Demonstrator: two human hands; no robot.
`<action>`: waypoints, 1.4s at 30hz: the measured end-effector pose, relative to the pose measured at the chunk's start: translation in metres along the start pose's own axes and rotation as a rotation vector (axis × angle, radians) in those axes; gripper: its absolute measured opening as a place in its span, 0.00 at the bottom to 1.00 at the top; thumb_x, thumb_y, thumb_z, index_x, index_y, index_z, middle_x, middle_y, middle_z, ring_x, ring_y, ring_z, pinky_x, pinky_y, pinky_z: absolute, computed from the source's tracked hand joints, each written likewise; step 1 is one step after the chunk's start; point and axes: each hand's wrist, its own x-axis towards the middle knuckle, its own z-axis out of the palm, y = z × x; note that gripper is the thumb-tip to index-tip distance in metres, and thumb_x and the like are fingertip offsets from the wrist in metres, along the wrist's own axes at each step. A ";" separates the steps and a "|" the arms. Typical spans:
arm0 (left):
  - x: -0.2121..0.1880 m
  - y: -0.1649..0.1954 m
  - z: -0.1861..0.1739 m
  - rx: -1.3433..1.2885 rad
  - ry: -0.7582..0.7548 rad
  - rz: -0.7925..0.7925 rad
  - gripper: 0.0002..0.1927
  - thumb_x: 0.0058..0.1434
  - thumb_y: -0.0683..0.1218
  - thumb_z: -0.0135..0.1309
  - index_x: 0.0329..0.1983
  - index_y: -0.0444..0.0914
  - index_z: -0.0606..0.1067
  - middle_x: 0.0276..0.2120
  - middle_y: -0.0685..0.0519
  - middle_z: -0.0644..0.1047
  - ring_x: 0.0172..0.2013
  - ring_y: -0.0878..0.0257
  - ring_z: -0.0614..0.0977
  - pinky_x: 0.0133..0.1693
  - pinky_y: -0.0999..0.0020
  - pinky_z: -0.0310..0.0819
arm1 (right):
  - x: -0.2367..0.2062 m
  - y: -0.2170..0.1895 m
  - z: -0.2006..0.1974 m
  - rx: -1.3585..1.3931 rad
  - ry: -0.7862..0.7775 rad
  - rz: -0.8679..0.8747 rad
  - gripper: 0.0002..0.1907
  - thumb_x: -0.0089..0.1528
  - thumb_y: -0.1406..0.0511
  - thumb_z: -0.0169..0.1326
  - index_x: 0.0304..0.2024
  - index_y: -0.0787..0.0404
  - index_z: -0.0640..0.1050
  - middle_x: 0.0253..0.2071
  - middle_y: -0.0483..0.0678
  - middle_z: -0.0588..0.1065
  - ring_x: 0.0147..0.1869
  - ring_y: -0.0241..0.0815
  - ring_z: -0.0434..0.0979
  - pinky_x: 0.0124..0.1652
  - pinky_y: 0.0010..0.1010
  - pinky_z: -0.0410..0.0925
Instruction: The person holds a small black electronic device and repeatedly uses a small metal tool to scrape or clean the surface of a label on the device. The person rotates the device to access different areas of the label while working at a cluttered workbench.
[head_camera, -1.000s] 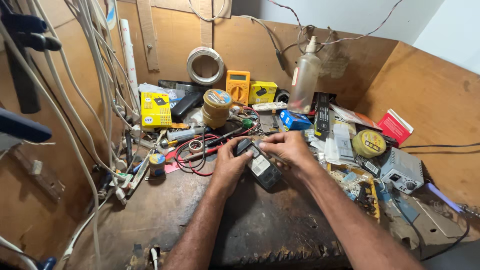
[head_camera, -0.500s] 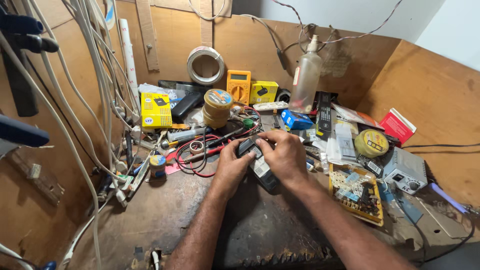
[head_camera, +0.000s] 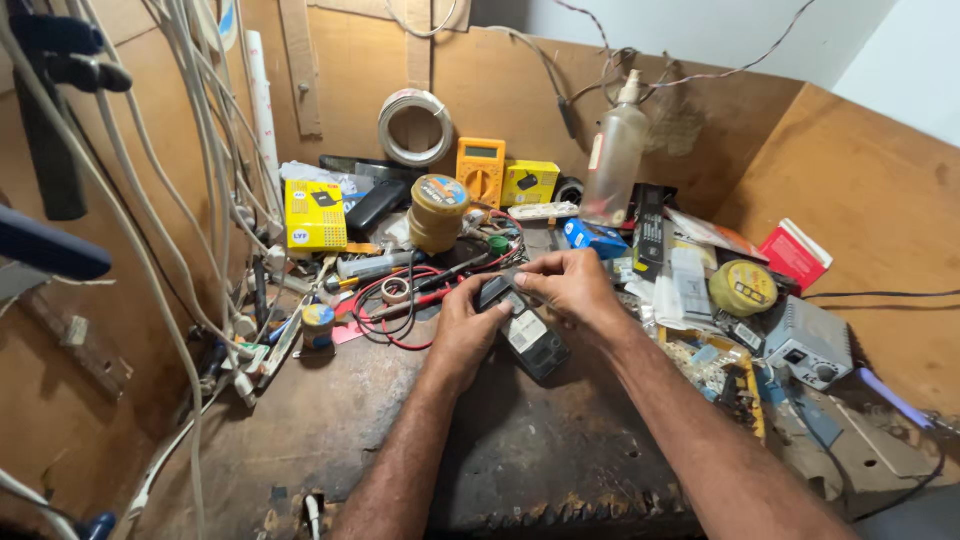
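Both hands meet in the middle of the cluttered wooden surface (head_camera: 330, 420), on a small dark handheld device (head_camera: 525, 335) that looks like an old mobile phone with a pale label on its back. The device lies tilted, its upper end toward the left hand and its lower end toward the person. The left hand (head_camera: 465, 325) is curled around the upper left edge of the device, with the thumb pressed on its top. The right hand (head_camera: 575, 285) comes from above, fingers bent and closed on the upper end of the same device (I cannot tell what the fingertips do underneath).

Just behind the hands lie red and black test leads (head_camera: 400, 300), coiled on the surface. Further back stand a round tin with a yellowish lid (head_camera: 438, 212), an orange multimeter (head_camera: 481, 170), a yellow box (head_camera: 314, 214) and a clear plastic bottle (head_camera: 613, 155). A roll of white wire (head_camera: 415, 127) hangs on the back wall. To the right, well apart from the hands, there are a yellow round tape measure (head_camera: 743, 288), a red box (head_camera: 795, 255) and a small grey adapter (head_camera: 808, 342). Many white cables (head_camera: 190, 180) hang on the left side.
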 end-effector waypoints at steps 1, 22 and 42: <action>0.000 0.001 0.001 -0.020 -0.016 0.012 0.21 0.59 0.38 0.58 0.57 0.33 0.74 0.37 0.53 0.80 0.32 0.69 0.80 0.30 0.76 0.75 | 0.001 0.000 -0.004 0.015 -0.002 0.058 0.11 0.60 0.65 0.64 0.40 0.68 0.84 0.19 0.45 0.75 0.14 0.30 0.64 0.14 0.24 0.53; -0.002 0.008 0.000 -0.196 0.008 -0.085 0.25 0.54 0.35 0.60 0.56 0.32 0.70 0.41 0.48 0.80 0.37 0.62 0.82 0.37 0.67 0.78 | -0.065 0.030 0.014 -0.327 0.457 -0.325 0.11 0.60 0.63 0.64 0.44 0.60 0.86 0.30 0.44 0.84 0.27 0.29 0.77 0.28 0.24 0.70; -0.001 0.010 -0.001 -0.238 -0.046 -0.036 0.25 0.56 0.35 0.59 0.58 0.34 0.69 0.43 0.50 0.80 0.40 0.65 0.84 0.39 0.69 0.82 | -0.090 -0.012 0.020 -0.712 0.473 -0.632 0.09 0.61 0.66 0.62 0.43 0.61 0.85 0.40 0.51 0.83 0.40 0.49 0.84 0.38 0.36 0.75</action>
